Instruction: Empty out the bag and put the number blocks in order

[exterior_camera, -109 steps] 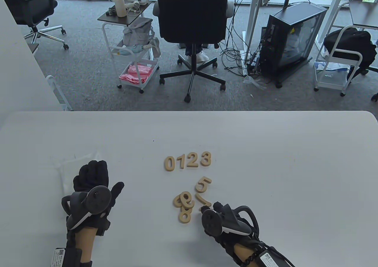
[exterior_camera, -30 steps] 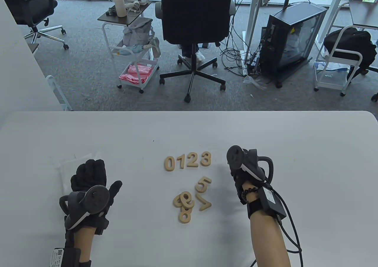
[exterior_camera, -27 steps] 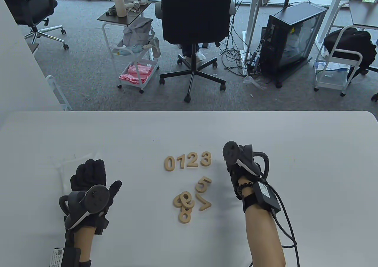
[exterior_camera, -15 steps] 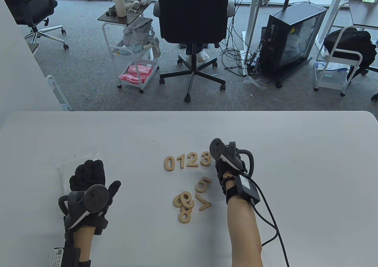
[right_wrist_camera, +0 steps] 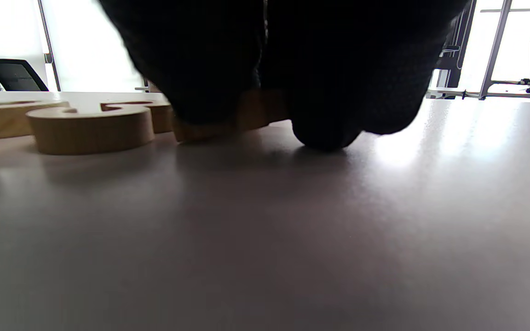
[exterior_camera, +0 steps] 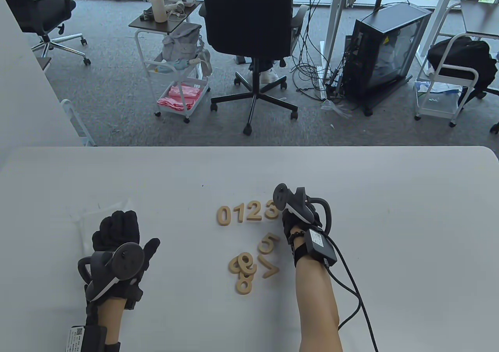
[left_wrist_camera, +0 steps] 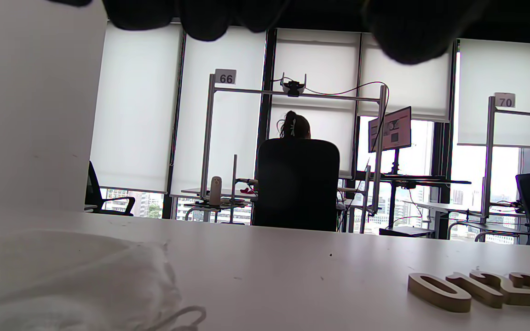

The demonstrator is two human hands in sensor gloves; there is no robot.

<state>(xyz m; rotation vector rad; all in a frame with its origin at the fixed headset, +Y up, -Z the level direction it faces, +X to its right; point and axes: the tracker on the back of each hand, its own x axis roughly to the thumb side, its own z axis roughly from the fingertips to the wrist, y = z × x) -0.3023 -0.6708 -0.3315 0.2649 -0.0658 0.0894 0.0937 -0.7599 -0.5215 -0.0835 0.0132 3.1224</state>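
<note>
Wooden number blocks 0, 1, 2 and 3 lie in a row on the white table. My right hand is down at the right end of the row, next to the 3. In the right wrist view its fingers hold a wooden block on the table; its number is hidden. Loose blocks lie nearer: a 5, a 7 and a small pile. My left hand rests on the clear bag, holding nothing.
The bag also shows, crumpled, in the left wrist view, with the row of blocks at the right. Beyond the table's far edge stand an office chair and a trolley. My right arm's cable trails over the table.
My right hand has moved from the loose pile up to the right of the row, then left and down against the 3. The left hand has stayed on the bag.
</note>
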